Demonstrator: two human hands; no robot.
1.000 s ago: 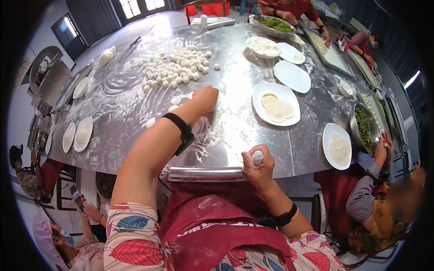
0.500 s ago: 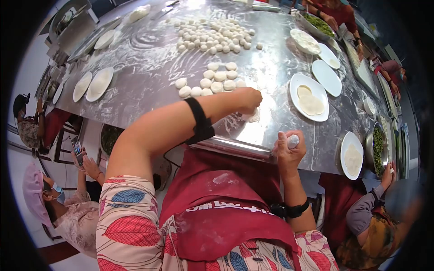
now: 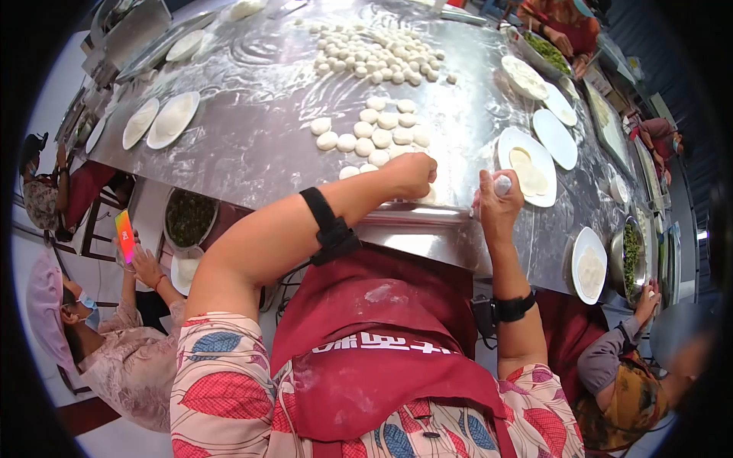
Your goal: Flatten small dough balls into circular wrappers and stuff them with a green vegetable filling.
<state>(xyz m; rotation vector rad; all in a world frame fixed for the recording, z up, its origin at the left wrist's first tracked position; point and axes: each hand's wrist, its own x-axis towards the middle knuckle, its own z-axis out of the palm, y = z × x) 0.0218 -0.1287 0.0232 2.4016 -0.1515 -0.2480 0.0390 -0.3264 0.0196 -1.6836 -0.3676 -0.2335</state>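
Observation:
My left hand point(image 3: 414, 175) is closed in a loose fist, low over the steel table near its front edge; whatever its fingers hold is hidden beneath it. Just beyond it, flattened round dough pieces point(image 3: 382, 138) lie in a loose cluster, some partly covered by the hand. To the right, my right hand point(image 3: 500, 208) wraps round a rolling pin point(image 3: 502, 183), of which only the whitish rounded end shows. A white plate point(image 3: 540, 159) with thin dough rounds point(image 3: 527, 169) on it stands beyond and right of my right hand.
Many small dough balls point(image 3: 378, 55) lie farther back on the floured table point(image 3: 252, 114). White plates stand at left point(image 3: 172, 120) and right point(image 3: 589, 264), near a bowl of green filling point(image 3: 631, 256). A person at lower left holds a phone point(image 3: 124, 237); others are around the table.
My left hand has shifted slightly down and left in the view, and my right hand has moved up and right with the rolling pin. The table scene has shifted slightly as the camera moved.

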